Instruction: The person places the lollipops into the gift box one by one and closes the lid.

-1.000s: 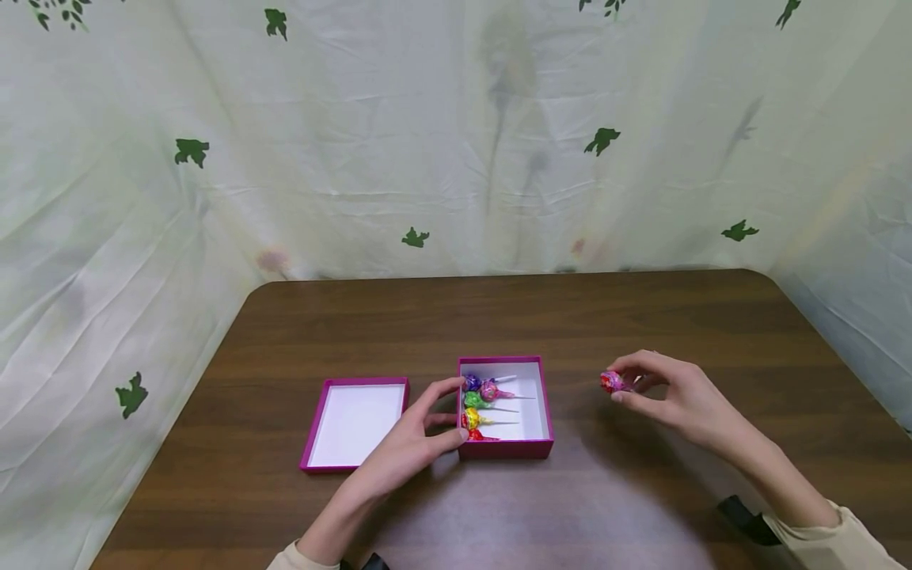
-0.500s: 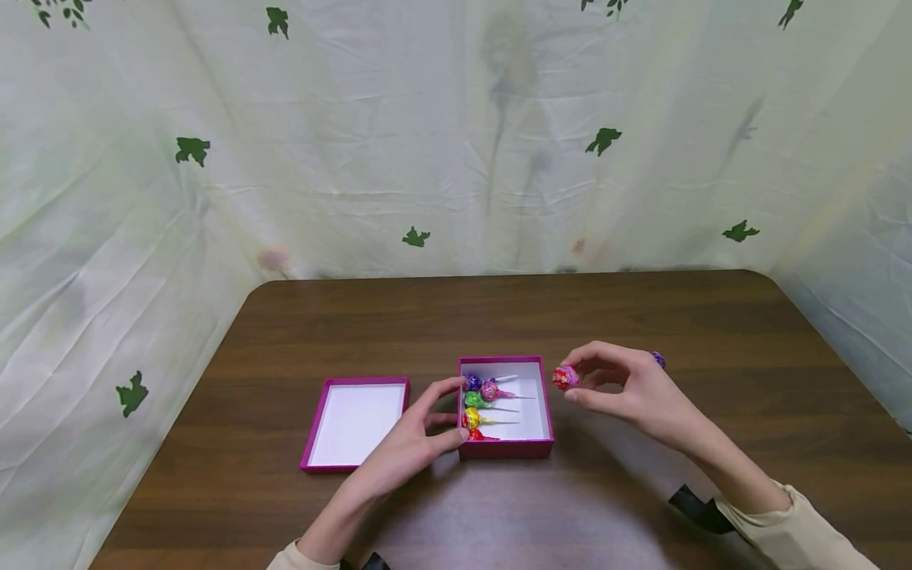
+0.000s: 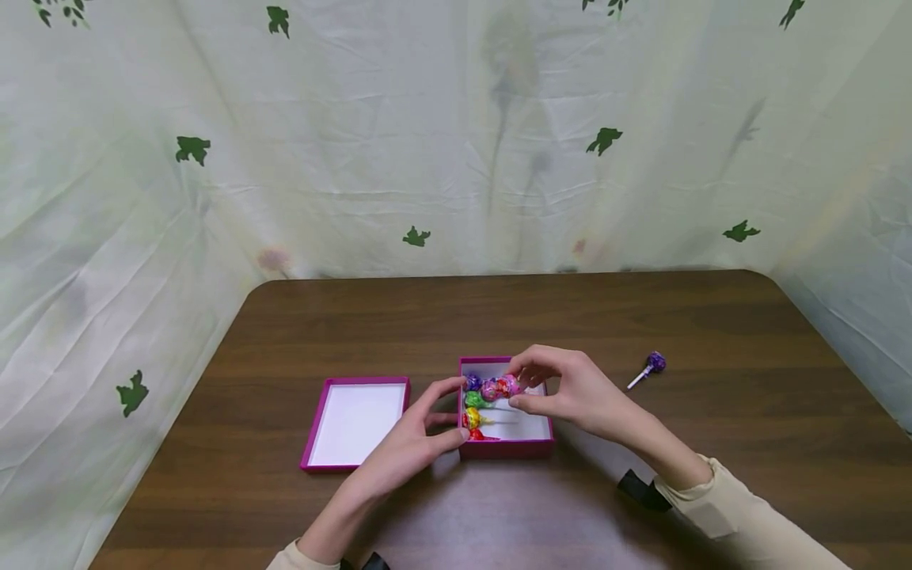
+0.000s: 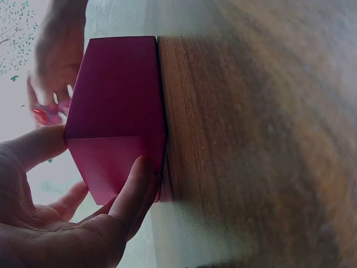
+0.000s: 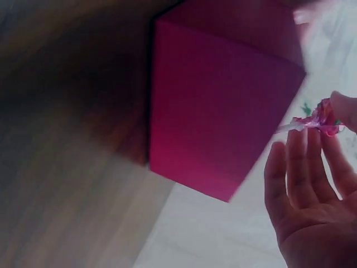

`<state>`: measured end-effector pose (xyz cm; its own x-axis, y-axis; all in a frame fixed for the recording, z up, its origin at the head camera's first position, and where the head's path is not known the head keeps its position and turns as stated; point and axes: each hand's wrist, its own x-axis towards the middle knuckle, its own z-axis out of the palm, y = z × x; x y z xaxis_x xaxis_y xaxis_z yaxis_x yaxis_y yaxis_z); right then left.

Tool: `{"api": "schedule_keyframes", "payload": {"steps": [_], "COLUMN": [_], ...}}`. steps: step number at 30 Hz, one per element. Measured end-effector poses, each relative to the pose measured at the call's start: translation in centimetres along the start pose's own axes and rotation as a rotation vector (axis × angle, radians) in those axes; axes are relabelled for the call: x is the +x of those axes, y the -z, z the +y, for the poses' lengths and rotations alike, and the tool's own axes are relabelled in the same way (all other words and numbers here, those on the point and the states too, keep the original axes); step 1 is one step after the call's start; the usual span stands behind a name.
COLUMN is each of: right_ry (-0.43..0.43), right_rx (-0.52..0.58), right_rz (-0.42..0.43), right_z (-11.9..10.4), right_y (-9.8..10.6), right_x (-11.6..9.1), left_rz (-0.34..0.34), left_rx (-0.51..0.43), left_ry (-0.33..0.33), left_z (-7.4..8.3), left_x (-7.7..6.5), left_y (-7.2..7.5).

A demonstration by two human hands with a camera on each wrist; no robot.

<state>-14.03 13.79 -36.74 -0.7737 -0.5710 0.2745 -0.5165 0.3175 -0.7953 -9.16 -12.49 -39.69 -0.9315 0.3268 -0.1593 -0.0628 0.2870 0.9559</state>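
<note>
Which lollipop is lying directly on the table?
The purple lollipop by itself to the right of the magenta box; the other lollipops are all in or over that box.

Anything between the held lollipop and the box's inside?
Nothing visible blocks the open top; the lid lies left of the box. The right hand holds the red-and-pink lollipop above it. A pink lollipop lying inside overlaps it in the head view and could crowd it; contact unclear. The left hand grips the box's left side.
</note>
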Motion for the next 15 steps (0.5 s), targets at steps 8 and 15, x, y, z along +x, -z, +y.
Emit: {"api": "schedule_keyframes", "payload": {"steps": [8,15], "right_ry": [0.027,0.005], "right_rx": [-0.191,-0.329], "right_rz": [-0.09,-0.131], "right_z": [1.6,2.1], "right_y": [-0.8,-1.3], "right_x": [1.1,1.3], "left_rz": [-0.004,-0.013], "left_rx": [0.005,0.029], "left_ry": [-0.008,0.007], "left_z": [0.0,-0.1], "left_x": [0.0,0.1], "left_y": [0.0,0.1]}}
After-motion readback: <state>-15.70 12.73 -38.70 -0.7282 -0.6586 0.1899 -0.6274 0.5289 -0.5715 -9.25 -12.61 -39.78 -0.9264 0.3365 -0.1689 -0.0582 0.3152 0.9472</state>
